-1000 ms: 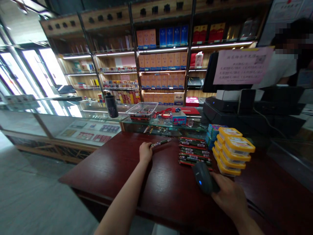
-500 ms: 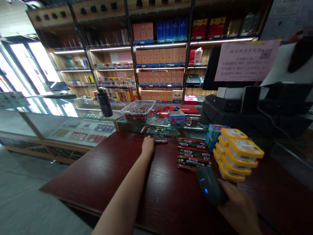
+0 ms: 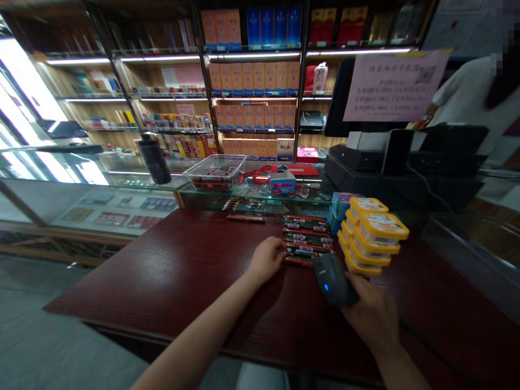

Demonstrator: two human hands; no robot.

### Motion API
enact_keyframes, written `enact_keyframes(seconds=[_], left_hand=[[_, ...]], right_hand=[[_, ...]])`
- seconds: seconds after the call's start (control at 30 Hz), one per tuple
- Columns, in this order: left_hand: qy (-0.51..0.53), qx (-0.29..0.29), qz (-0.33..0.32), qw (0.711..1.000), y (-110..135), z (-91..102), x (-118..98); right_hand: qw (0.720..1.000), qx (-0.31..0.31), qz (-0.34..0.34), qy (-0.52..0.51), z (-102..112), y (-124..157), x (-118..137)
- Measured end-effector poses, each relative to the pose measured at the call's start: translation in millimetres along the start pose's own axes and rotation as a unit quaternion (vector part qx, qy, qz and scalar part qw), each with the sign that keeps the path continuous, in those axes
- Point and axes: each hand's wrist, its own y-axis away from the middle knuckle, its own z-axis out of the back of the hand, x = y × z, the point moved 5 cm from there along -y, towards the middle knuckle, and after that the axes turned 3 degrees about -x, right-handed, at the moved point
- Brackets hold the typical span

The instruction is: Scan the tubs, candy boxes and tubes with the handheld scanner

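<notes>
Scanner (image 3: 333, 280) gripped in right hand (image 3: 372, 311), fingers wrapped round it; left ends of sticks (image 3: 309, 239) touched by left hand (image 3: 266, 261), whether its fingers are pinching any cannot be told; sticks laid in rows on desk (image 3: 179, 276); lone stick (image 3: 246, 219) seen near far edge

L hand (image 3: 266, 261), R hand (image 3: 372, 310), forearms (image 3: 203, 331) all bare.

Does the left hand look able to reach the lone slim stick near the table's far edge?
Probably yes: only bare tabletop shows between the left hand and the lone slim stick, with the grouped sticks off to the right. Whether the hand grips one of those is unclear.
</notes>
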Motion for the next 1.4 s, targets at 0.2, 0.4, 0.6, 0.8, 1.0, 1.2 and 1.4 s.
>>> enact_keyframes(seconds=[0.2, 0.4, 0.6, 0.8, 1.0, 1.2, 1.4], left_hand=[[-0.022, 0.006, -0.018, 1.000, 26, -16.3, -24], [-0.028, 0.006, -0.011, 1.000, 27, -18.5, -16], [0.100, -0.081, 0.052, 0.990, 27, -9.0, 8], [0.174, -0.128, 0.148, 0.965, 24, -12.1, 33], [0.168, -0.138, 0.159, 0.963, 24, -13.5, 35], [0.158, -0.144, 0.175, 0.961, 23, -14.8, 39], [0.160, -0.153, 0.165, 0.961, 24, -15.6, 39]], right_hand=[[0.999, -0.027, -0.026, 0.012, 5, 1, -1], [0.998, -0.016, -0.059, 0.009, 7, 1, 1], [0.997, 0.005, -0.073, -0.014, 5, -3, 2], [0.977, 0.089, -0.135, -0.137, 2, -8, 11], [0.935, 0.114, -0.161, -0.294, 6, -17, 24], [0.932, 0.114, -0.169, -0.301, 5, -18, 21], [0.965, 0.107, -0.132, -0.199, 5, -19, 16]])
